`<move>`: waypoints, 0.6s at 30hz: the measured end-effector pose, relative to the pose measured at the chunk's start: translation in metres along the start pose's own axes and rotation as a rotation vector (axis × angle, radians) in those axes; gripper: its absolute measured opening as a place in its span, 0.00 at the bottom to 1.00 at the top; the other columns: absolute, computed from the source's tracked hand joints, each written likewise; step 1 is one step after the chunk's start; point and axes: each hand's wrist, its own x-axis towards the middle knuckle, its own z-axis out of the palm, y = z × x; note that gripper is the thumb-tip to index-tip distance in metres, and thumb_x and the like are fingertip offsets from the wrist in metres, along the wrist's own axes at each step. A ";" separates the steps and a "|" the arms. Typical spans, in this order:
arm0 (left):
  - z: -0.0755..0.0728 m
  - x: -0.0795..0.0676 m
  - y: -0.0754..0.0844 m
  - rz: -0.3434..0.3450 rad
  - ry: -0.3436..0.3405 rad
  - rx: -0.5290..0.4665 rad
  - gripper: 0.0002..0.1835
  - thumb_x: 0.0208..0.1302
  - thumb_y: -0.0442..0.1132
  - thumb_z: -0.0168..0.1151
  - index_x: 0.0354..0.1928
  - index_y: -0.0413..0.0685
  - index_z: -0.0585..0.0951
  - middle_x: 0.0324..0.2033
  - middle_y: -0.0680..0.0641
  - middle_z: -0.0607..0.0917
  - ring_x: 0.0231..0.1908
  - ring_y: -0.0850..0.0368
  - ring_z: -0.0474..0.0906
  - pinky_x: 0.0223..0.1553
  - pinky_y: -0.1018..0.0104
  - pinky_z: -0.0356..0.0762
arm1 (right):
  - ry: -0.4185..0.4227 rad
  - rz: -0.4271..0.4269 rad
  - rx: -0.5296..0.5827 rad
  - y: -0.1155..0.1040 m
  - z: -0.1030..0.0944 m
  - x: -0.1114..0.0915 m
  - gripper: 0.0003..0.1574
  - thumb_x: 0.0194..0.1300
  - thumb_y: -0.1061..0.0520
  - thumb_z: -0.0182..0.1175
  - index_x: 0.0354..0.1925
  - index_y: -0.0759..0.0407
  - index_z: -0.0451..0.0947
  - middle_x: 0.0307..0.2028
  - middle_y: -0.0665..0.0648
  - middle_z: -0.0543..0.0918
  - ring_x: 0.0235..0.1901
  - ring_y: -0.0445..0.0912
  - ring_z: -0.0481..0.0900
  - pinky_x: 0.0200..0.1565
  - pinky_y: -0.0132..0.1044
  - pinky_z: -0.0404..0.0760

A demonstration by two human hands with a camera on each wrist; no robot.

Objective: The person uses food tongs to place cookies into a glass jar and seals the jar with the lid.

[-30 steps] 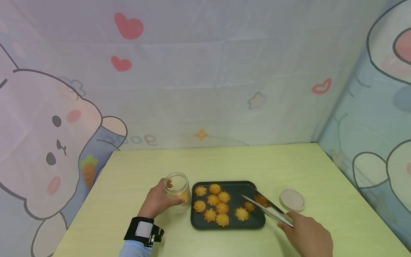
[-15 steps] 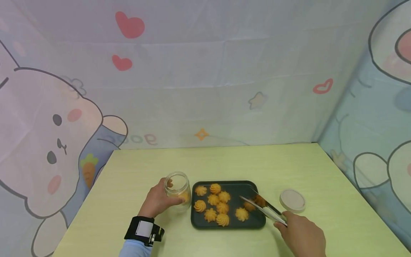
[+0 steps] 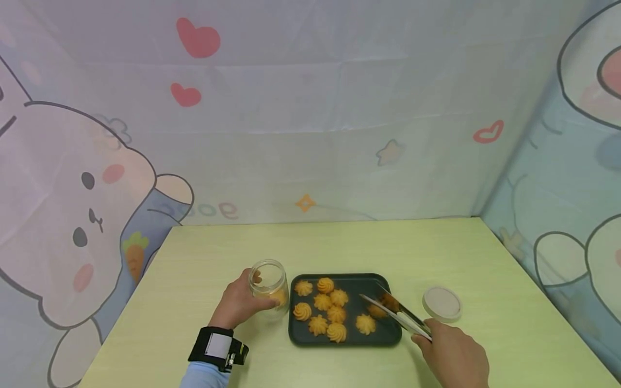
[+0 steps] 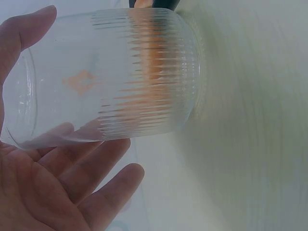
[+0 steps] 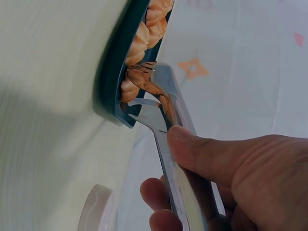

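My left hand (image 3: 237,303) holds a clear glass jar (image 3: 268,277) upright on the table, thumb on one side and fingers on the other. The jar has no lid on, and orange-yellow cookies show at its bottom, behind the ribbed glass (image 4: 149,67). In my right hand (image 3: 453,350) are metal tongs (image 3: 411,324), gripped between thumb and fingers. Their fork-like tips reach into the dark baking tray (image 3: 349,340), spread on either side of a piped cookie (image 3: 375,311) near its right end. In the right wrist view the tongs (image 5: 166,154) overlap that cookie (image 5: 128,90).
Several more swirl cookies (image 3: 336,313) lie in the tray, mostly on its left half. A pale round lid (image 3: 442,303) lies right of the tray. A printed cloth backdrop (image 3: 310,108) stands behind the pale table (image 3: 320,248).
My right hand has moved a little left with the tongs, and their tips now stand around the cookie at the tray's right. The left hand and jar have stayed still.
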 end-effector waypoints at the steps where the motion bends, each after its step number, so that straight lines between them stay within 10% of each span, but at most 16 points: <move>1: 0.000 0.000 0.000 0.001 0.000 0.000 0.45 0.38 0.54 0.77 0.56 0.35 0.71 0.50 0.34 0.83 0.44 0.44 0.78 0.43 0.46 0.77 | 0.005 -0.004 0.004 0.000 0.001 0.000 0.21 0.56 0.46 0.67 0.41 0.59 0.81 0.20 0.54 0.83 0.16 0.46 0.73 0.17 0.44 0.71; 18: 0.001 0.002 -0.002 0.011 0.008 0.010 0.45 0.37 0.55 0.77 0.56 0.37 0.71 0.49 0.35 0.83 0.44 0.44 0.78 0.43 0.46 0.77 | 0.089 -0.063 0.026 -0.001 -0.002 -0.001 0.27 0.56 0.43 0.66 0.47 0.61 0.81 0.24 0.57 0.85 0.16 0.47 0.75 0.15 0.44 0.71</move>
